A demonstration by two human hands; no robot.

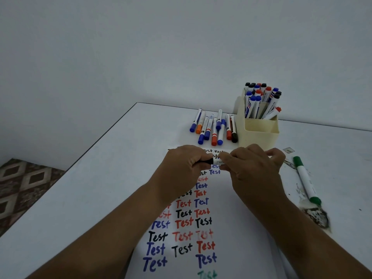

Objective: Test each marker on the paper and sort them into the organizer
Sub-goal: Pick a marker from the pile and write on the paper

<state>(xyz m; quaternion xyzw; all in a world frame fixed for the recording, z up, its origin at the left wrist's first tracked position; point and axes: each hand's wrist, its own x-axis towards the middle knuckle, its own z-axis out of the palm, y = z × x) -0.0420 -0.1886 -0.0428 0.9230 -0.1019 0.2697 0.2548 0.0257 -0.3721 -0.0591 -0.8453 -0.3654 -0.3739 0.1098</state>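
Observation:
Above the white paper (231,228), which is covered with the word "Test" in black, red and blue, both hands hold one black-capped marker (213,162). My left hand (181,168) grips its black cap end. My right hand (253,168) pinches its white barrel. Beyond the paper lies a row of several loose markers (215,127) with blue, red, orange and black caps. To their right stands the cream organizer (259,131), whose back compartment is packed with several markers (261,99); its front compartment shows none.
A green marker (306,180) lies on the white table (90,188) to the right of the paper, near a torn, stained patch (316,216). A small scrap (288,150) sits behind it. The table's left edge drops to a patterned floor (20,188). A plain wall stands behind.

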